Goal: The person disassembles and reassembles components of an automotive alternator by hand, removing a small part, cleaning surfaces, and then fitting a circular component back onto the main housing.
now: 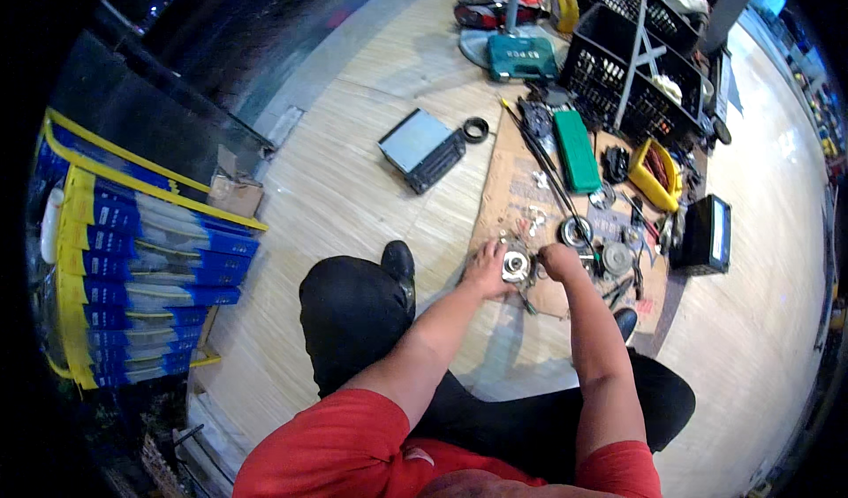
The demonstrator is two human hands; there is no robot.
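Observation:
My left hand (484, 271) is wrapped round the left side of a round metal machine part (515, 266) with a hole in its middle. It steadies the part on the cardboard sheet (497, 199). My right hand (560, 260) is closed in a fist close to the part's right side; whatever it grips is hidden by the fingers. Just beyond that fist lies a dark ring with a shiny rim (576, 231). A grey round disc (616, 258) sits to its right among small loose pieces and hand tools.
A long green case (577, 152), a yellow container (655, 174) and a black box-shaped battery (707, 235) surround the work spot. Black crates (605, 69) and a teal tool case (522, 58) stand farther off. Left are a car stereo unit (422, 150) and a blue-yellow rack (146, 268).

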